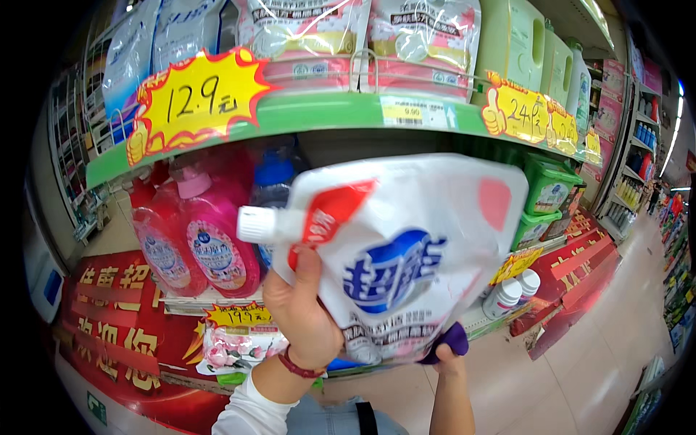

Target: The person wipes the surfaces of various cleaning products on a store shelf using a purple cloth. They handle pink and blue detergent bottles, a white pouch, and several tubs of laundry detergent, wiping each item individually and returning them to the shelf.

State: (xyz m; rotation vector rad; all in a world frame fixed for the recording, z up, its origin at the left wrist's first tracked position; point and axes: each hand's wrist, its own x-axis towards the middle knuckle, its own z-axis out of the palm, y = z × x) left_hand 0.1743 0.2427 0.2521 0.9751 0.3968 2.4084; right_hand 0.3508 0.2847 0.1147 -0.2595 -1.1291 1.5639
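Note:
My left hand [304, 310] grips a white spouted refill pouch [391, 255] by its left edge, thumb in front just below the white screw cap. The pouch lies on its side, cap to the left, with large blue lettering and a red patch. At its lower right corner my right hand [452, 356] holds a purple cloth [454, 340], seemingly against the pouch; the fingers are mostly hidden. Behind the pouch, pink bottles [217, 239] and a blue-capped bottle [273, 168] stand on the lower shelf. Similar pink-and-white pouches [304, 49] stand on the shelf above.
A green shelf edge [326, 111] with yellow price signs [201, 103] crosses above the pouch. Green tubs [549, 190] and white bottles [503, 299] stand to the right. A floral packet [239, 348] is at lower left. Tiled floor [576, 370] runs along the right.

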